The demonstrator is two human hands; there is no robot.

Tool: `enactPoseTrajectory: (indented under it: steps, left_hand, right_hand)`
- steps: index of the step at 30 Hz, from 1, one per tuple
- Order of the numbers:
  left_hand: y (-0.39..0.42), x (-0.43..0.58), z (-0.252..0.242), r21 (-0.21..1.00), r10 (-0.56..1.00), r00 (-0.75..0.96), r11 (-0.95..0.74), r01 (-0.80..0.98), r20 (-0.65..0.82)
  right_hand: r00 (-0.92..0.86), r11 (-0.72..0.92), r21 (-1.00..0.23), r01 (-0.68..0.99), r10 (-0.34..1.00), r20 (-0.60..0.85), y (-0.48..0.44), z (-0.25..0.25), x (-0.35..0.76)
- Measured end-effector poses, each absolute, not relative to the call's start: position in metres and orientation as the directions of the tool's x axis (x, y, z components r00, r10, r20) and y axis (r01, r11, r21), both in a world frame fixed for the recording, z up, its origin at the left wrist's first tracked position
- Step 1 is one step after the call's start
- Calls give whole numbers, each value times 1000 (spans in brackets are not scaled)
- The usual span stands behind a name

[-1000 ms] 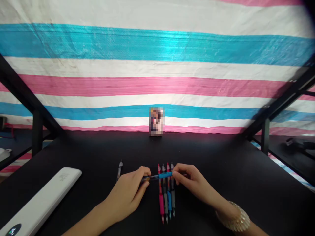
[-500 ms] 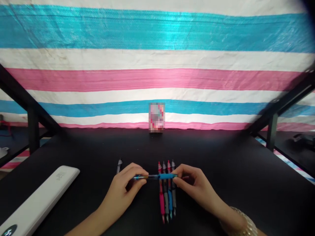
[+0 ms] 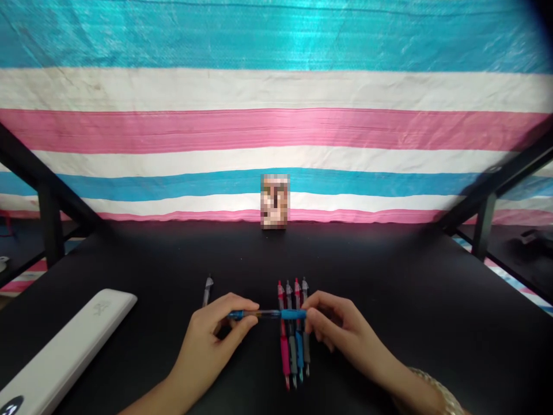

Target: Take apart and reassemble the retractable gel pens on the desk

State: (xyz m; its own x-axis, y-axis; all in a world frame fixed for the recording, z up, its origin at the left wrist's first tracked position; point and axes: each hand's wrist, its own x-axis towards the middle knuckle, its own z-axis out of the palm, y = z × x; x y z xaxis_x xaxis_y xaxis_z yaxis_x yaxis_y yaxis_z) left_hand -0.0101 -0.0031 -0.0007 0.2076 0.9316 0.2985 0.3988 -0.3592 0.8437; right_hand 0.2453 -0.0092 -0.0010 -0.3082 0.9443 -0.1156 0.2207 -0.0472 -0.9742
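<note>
A clear-barrelled pen with a blue grip lies level between my two hands, above the table. My left hand pinches its left end between thumb and fingers. At the blue grip's right end, the thumb and forefinger of my right hand close on the tip, which they hide. Below and behind this pen, several pens lie side by side, pointing away from me: one with a pink grip, one with a blue grip, others with grey grips. Another clear pen lies beyond my left hand, partly covered by it.
On the left of the black table lies a long white device. A small blurred picture card stands at the back edge. Black metal bars flank the table, and a striped sheet hangs behind.
The view has tilted slightly downward. My right fingers have shifted at the tip end of the held pen, with the lower fingers now more visible. Both hands keep hold.
</note>
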Motion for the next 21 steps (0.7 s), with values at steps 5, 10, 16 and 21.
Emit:
enactPoseTrajectory:
  steps: [5, 10, 16, 21]
  left_hand:
    - [-6, -8, -1, 899, 957, 167, -280, 338, 235]
    - [-7, -6, 4, 917, 973, 122, -226, 328, 196]
    - [-7, -6, 3, 930, 984, 111, -169, 327, 140]
    - [-6, -5, 1, 942, 992, 99, -108, 317, 80]
  right_hand:
    - [-294, -37, -974, 224, 950, -104, -11, 0, 246]
    - [-323, -88, -979, 183, 935, -145, -11, 4, 246]
    - [-306, -128, -979, 157, 936, -172, -10, 6, 246]
    - [-321, -173, -976, 133, 924, -207, -11, 0, 247]
